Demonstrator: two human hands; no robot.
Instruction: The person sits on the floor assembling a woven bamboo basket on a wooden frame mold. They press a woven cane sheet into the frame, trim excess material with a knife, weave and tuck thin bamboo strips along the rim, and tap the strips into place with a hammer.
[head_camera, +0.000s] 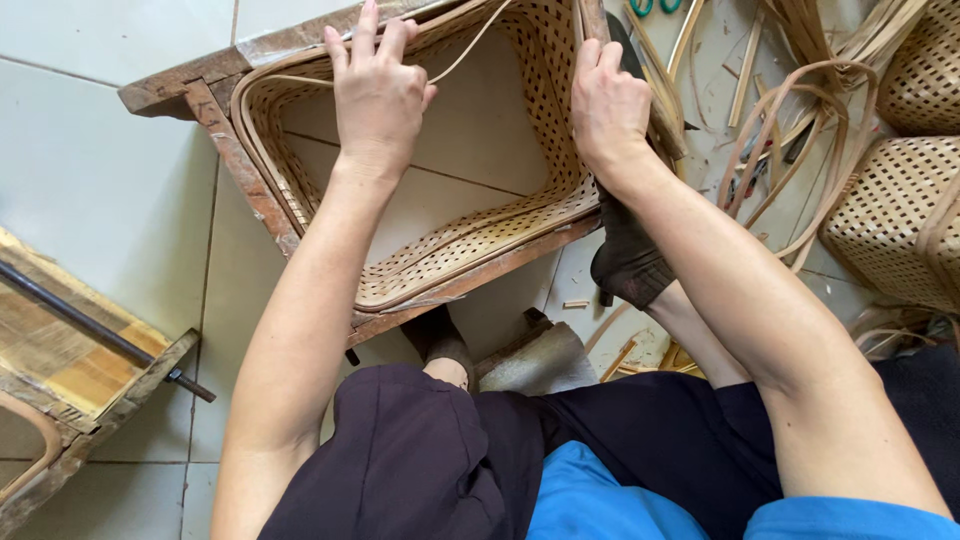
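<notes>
- Lower left of frame: a second wooden frame (70, 370) with a dark metal rod (100, 330) across it, on the tiled floor (90, 170).
- Upper centre: open-weave bamboo basket (480, 235), bottomless, seated inside a worn wooden mould frame (240, 170); floor tiles show through it.
- Left hand (375, 95) lies palm down on the basket's far-left rim, fingers spread, grip loose over a thin bamboo strip (465, 50) that curves up past the thumb.
- Right hand (607, 105) presses on the basket's right rim, fingers curled over the edge, grip closed on rim and frame.
- Dark-socked foot (628, 255) braces the frame's right corner.
- Upper right: loose bamboo strips (790, 140), two finished woven baskets (900, 215).
</notes>
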